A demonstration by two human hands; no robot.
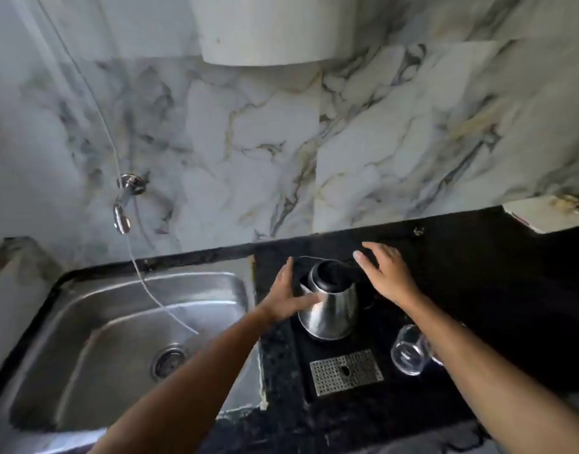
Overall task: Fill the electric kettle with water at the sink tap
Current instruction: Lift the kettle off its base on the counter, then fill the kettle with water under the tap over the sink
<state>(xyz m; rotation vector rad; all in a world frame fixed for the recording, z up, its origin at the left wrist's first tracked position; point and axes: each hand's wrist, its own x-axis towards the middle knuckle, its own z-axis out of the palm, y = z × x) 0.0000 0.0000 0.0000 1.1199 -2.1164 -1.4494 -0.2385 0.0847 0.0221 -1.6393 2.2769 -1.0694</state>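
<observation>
Both hands are reaching over the black counter (pixel 478 290) toward the electric kettle (pixel 329 306). Left hand (pixel 289 296) is lying open against the kettle's left flank, fingers spread and pointing up along the steel, thumb across the body; it is touching, not closing round. Right hand (pixel 388 275) is hovering open with fingers spread, just right of the kettle's black top and apart from it.

Going largest to smallest: the marble wall (pixel 281 142) is closing off the back, meeting the counter's rear edge just behind the kettle. The steel sink (pixel 85 339) is lying left of the kettle across a narrow counter strip, its basin open. The kettle is standing upright on a dark tray (pixel 301 371), near the sink-side edge. A perforated metal grille (pixel 345 371) is sitting in front of it. A clear glass (pixel 409 350) is lying partly under the right forearm. The tap (pixel 126 198) is jutting from the wall above the sink's far side.
</observation>
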